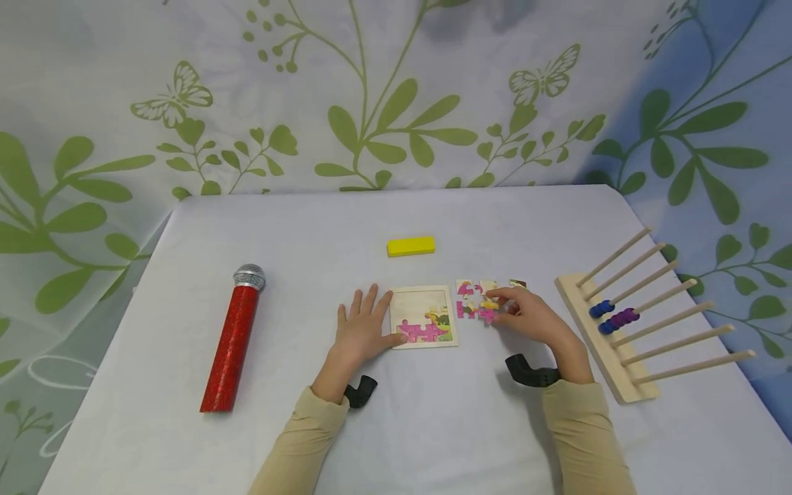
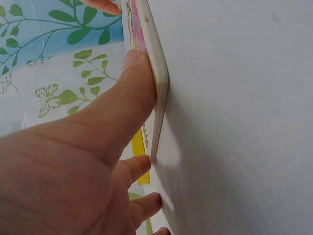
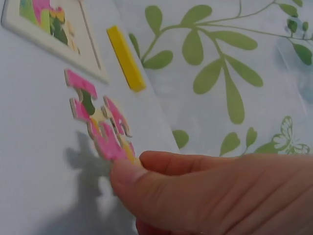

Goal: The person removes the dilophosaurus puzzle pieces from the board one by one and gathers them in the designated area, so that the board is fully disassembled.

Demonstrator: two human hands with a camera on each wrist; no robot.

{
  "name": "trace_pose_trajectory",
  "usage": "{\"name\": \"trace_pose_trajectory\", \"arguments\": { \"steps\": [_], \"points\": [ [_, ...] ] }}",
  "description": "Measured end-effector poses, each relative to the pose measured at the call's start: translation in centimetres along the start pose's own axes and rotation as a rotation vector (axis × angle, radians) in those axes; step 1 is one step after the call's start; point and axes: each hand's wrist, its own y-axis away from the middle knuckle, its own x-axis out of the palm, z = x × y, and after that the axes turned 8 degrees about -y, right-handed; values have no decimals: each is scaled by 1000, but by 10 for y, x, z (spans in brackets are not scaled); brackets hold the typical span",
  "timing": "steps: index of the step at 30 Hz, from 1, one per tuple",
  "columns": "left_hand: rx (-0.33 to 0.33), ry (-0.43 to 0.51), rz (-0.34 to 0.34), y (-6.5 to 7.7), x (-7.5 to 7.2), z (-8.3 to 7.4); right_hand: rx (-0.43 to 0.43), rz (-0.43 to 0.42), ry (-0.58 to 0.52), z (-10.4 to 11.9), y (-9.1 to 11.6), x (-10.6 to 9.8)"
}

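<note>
My right hand [image 1: 537, 317] pinches a pink and yellow jigsaw piece [image 3: 108, 143] between thumb and fingertips; in the right wrist view it is raised, with its shadow on the cloth. Under and beside it lie loose jigsaw pieces [image 1: 467, 289], some hidden by the hand. A square wooden puzzle frame [image 1: 454, 333] is left of them, with several joined pink, yellow and green pieces [image 1: 425, 333] along its bottom and right side. With fingers spread, my left hand [image 1: 360, 335] rests at the frame's left edge; its thumb [image 2: 132, 81] lies over the lower left corner.
A yellow block [image 1: 411, 247] lies behind the frame. On the left is a red microphone [image 1: 232, 347] with a silver head. A wooden stand [image 1: 603, 344] with several pegs and blue and purple beads [image 1: 621, 318] is close to my right forearm.
</note>
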Motion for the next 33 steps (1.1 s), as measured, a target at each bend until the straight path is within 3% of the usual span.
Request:
{"name": "trace_pose_trajectory", "arguments": {
  "steps": [7, 12, 18, 21, 25, 33],
  "points": [
    [-9, 15, -5, 2, -2, 3, -4, -41, 78, -3, -6, 1],
    [2, 12, -5, 3, -1, 1, -5, -109, 39, 11, -9, 17],
    [24, 0, 2, 3, 0, -2, -73, -31, 32, 33, -12, 50],
    [27, -4, 1, 3, 0, -3, -55, -7, 80, 39, -14, 60],
    [21, 3, 1, 3, -1, -3, -22, -23, 110, 42, -16, 65],
    [0, 5, -4, 4, -2, 2, -50, -36, 63, 45, -21, 66]
  ]
}}
